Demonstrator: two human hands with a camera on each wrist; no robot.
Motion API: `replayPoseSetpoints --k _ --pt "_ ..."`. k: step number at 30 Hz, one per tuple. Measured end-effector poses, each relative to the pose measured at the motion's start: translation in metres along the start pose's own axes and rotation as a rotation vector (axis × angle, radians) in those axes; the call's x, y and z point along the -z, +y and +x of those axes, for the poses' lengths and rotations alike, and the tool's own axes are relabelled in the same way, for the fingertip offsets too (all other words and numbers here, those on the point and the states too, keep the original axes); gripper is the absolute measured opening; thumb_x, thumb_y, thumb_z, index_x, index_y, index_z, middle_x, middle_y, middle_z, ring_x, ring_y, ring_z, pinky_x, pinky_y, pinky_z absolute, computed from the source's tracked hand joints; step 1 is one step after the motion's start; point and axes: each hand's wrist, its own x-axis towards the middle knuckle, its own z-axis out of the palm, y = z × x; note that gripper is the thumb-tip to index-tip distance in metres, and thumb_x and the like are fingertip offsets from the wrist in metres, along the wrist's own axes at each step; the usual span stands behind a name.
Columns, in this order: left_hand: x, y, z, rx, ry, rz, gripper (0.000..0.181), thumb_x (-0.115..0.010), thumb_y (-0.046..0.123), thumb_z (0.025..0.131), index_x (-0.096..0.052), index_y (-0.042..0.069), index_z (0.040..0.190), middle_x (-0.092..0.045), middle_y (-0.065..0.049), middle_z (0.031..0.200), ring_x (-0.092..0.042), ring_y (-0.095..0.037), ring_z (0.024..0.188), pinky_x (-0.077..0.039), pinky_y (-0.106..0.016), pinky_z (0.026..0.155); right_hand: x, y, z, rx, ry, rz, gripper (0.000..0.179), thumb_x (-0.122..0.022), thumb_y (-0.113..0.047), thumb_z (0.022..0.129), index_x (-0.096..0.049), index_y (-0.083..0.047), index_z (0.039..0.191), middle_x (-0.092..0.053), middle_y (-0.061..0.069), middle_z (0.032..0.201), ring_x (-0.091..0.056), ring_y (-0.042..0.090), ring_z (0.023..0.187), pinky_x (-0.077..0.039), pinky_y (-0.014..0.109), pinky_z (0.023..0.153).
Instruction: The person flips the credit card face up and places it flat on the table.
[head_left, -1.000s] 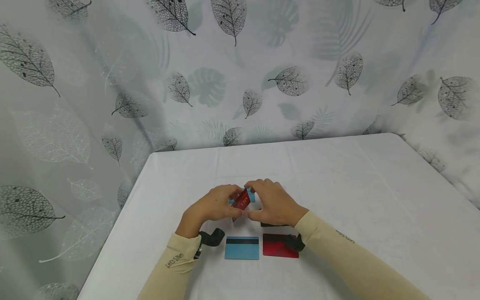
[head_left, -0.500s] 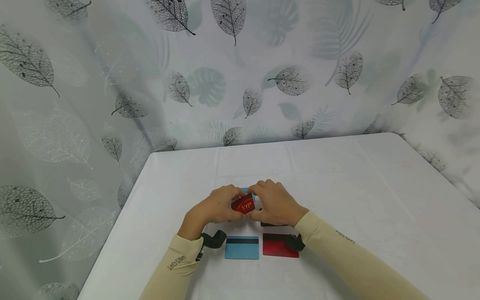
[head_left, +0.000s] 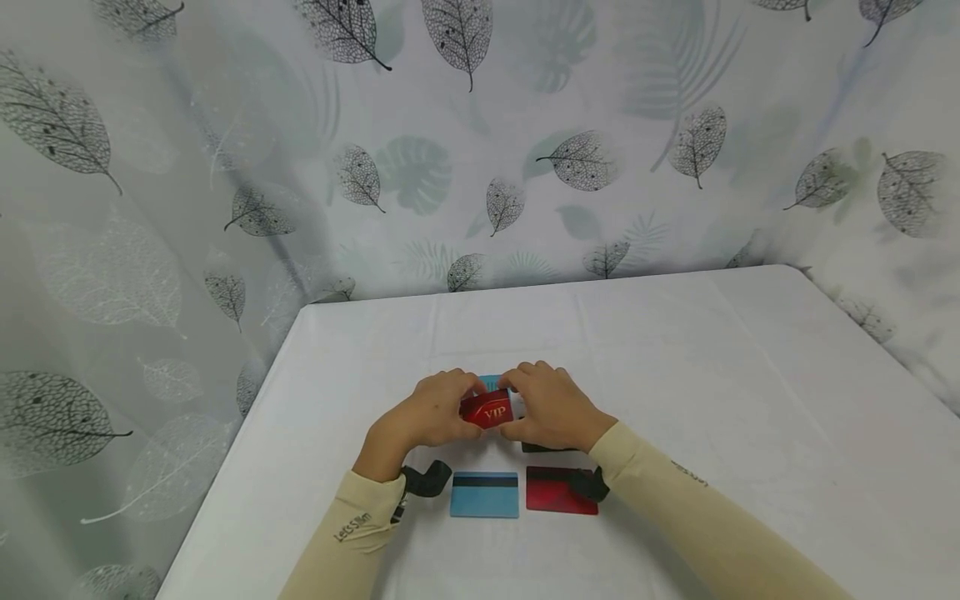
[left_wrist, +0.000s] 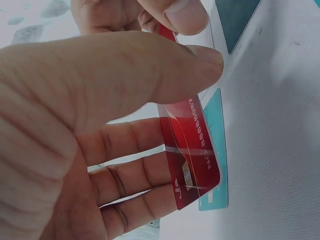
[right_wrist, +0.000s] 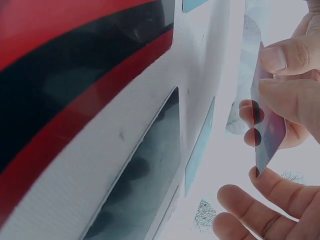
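A red card with "VIP" on it (head_left: 489, 411) is held up between both hands, over the table. My left hand (head_left: 431, 411) grips its left part; in the left wrist view the thumb lies across the near face and the fingers (left_wrist: 135, 172) spread behind it. At the card's right end is my right hand (head_left: 555, 404), thumb at the lower edge and index finger at the upper one. The right wrist view shows that index fingertip (right_wrist: 257, 174) at the card's corner, the other fingers loose. Behind the red card lies a light blue card (head_left: 489, 382), partly hidden.
Nearer the body lie a blue card with a dark stripe (head_left: 484, 496) and a red card with a dark stripe (head_left: 547, 492), partly covered by the right wrist strap. A dark card (head_left: 542, 448) shows under the right hand. A leaf-patterned curtain (head_left: 525, 125) borders the white table (head_left: 675, 358).
The red card has turned from a steep slant until its VIP face shows more broadly and lies more level. The left hand has shifted slightly; the right hand has barely moved.
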Motion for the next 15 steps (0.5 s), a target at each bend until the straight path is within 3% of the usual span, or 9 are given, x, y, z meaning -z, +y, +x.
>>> replayPoseSetpoints --k 15 --pt "-0.0039 0.0001 0.0017 0.042 -0.036 0.044 0.053 -0.090 0.026 0.080 -0.067 0.012 0.127 -0.066 -0.004 0.113 -0.058 -0.022 0.103 -0.049 -0.045 0.092 0.0031 -0.0005 -0.0031 -0.036 -0.067 0.009 0.055 -0.084 -0.043 0.080 -0.070 -0.012 0.124 -0.069 0.003 0.115 -0.059 0.022 0.098 -0.052 0.047 0.085"
